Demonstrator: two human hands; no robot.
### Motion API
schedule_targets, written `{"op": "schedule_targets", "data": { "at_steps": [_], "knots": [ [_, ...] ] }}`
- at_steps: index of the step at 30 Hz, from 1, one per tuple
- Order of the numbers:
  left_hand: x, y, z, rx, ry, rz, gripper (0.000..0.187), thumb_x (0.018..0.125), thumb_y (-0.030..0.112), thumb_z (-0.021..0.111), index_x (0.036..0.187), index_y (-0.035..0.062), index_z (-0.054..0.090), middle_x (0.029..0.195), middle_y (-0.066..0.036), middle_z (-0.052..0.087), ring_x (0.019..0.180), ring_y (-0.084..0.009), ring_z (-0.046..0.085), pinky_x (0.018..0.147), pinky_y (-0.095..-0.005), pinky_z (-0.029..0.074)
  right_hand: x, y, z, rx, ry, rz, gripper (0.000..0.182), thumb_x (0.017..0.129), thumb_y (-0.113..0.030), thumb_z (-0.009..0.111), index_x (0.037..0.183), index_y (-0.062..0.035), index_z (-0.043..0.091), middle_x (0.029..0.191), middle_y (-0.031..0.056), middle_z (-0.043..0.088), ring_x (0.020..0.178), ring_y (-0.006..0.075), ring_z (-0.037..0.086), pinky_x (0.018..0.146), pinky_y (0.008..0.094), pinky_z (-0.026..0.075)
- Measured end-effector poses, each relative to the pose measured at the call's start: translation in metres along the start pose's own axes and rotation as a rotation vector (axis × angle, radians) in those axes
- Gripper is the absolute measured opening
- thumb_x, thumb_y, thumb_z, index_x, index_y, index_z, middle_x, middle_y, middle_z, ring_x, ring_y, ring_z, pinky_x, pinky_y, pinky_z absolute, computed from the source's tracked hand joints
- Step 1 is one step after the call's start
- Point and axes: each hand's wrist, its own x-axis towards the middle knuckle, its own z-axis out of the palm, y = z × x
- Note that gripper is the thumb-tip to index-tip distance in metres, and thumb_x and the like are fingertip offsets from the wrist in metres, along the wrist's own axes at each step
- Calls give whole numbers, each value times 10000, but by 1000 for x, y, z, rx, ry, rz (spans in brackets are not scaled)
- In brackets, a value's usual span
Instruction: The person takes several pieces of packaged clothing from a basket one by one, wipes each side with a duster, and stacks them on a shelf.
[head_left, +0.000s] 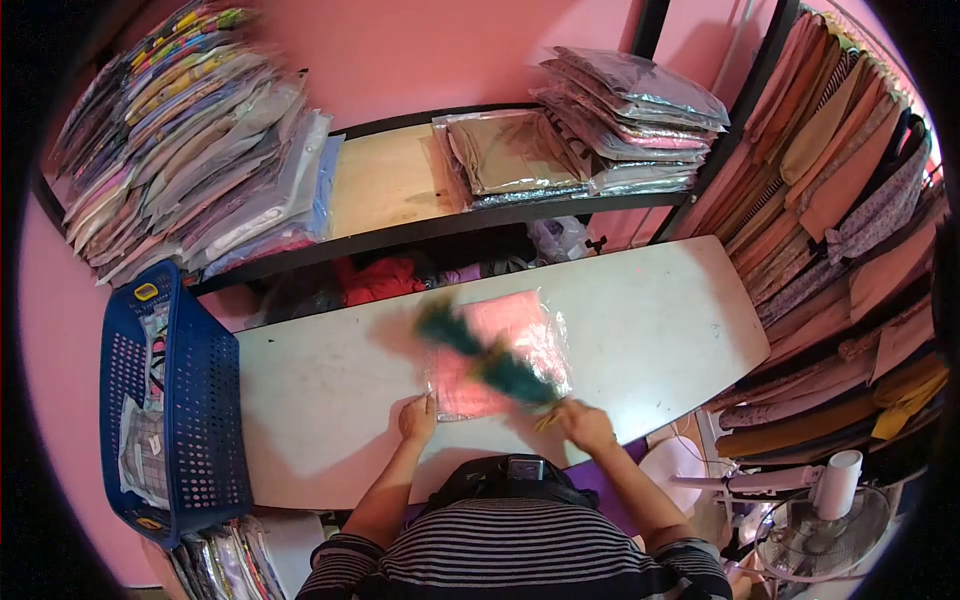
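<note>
A pink folded garment in a clear plastic bag [480, 385] lies on the white table [640, 320]. My left hand [419, 418] is closed at the bag's lower left corner, its fingers pinching the edge. My right hand [585, 425] is closed round the end of a dark green, feathery duster [515, 378] with yellowish parts. The duster stretches up and left across the bag, blurred by motion; whether it touches the plastic is unclear.
A blue basket [205, 430] with bagged items stands at the table's left end. Behind, a shelf [385, 180] holds stacks of bagged clothes [635, 110]. Hanging garments [850, 200] line the right side, above a fan [825, 530] at the lower right.
</note>
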Motion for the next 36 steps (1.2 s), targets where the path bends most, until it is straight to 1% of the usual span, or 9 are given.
{"op": "schedule_targets", "data": {
  "at_steps": [3, 11, 17, 19, 21, 25, 27, 30, 36],
  "knots": [
    [0, 5, -9, 21, -119, -18, 315, 816, 303, 397, 781, 65, 599, 743, -165, 585, 717, -340, 565, 657, -434, 431, 0, -2, 18, -210, -274, -6, 244, 836, -275, 373, 1001, -108, 437, 774, 179, 575, 633, 339, 582, 563, 424, 480],
    [2, 3, -5, 28, -58, -24, 340, 819, 320, 392, 809, 55, 605, 757, -171, 586, 729, -336, 563, 666, -420, 431, 4, 102, 7, -191, 56, 649, 335, 851, -375, 348, 1004, -91, 438, 724, 209, 575, 658, 377, 570, 584, 469, 454],
    [18, -17, 8, -1, -225, -143, 394, 818, 366, 379, 839, 47, 610, 809, -191, 585, 779, -353, 558, 706, -430, 424, 18, 75, -7, -233, 148, 766, 408, 801, -379, 443, 1098, -100, 426, 1050, 231, 474, 991, 356, 469, 761, 476, 409],
    [21, -24, 15, -59, -273, -189, 410, 818, 373, 377, 828, 35, 608, 805, -196, 583, 778, -356, 556, 709, -434, 421, 19, 53, 0, -195, 624, 87, 529, 730, -344, 542, 1176, -103, 390, 1200, 199, 354, 1124, 352, 331, 895, 481, 305],
    [20, -26, 16, -152, -235, -148, 395, 813, 346, 410, 785, 0, 598, 765, -213, 577, 754, -368, 557, 693, -429, 426, 27, 27, -1, 76, 316, -313, 597, 671, -311, 584, 1183, -81, 381, 1200, 203, 352, 1124, 378, 317, 945, 465, 240],
    [4, 17, -18, -73, -215, -239, 298, 765, 275, 497, 870, 9, 581, 905, -193, 574, 866, -338, 540, 760, -429, 397, 48, 5, 12, -51, 42, -475, 624, 606, -252, 616, 1159, -62, 398, 1187, 178, 377, 1114, 354, 340, 939, 446, 264],
    [-10, 29, -24, 25, 310, 88, 385, 677, 210, 583, 1017, 41, 520, 1108, -160, 498, 1029, -293, 463, 879, -426, 320, 54, 8, 23, 109, -19, -400, 660, 553, -181, 622, 1160, -57, 395, 1187, 154, 393, 1115, 331, 358, 933, 418, 298],
    [-13, 21, -37, 121, -97, 657, 540, 613, 186, 620, 1112, 75, 445, 1218, -126, 405, 1134, -261, 367, 960, -433, 216, 60, 24, 34, 211, 41, -419, 646, 552, -153, 620, 1152, -58, 402, 1162, 141, 419, 1094, 315, 396, 924, 394, 326],
    [-2, 8, -27, -66, -136, 654, 541, 592, 138, 635, 1100, 64, 465, 1207, -120, 427, 1113, -260, 408, 930, -408, 303, 64, 43, 29, 280, 110, -408, 531, 577, -79, 593, 1087, -43, 450, 1116, 134, 469, 1062, 301, 436, 906, 386, 367]
  ]
}}
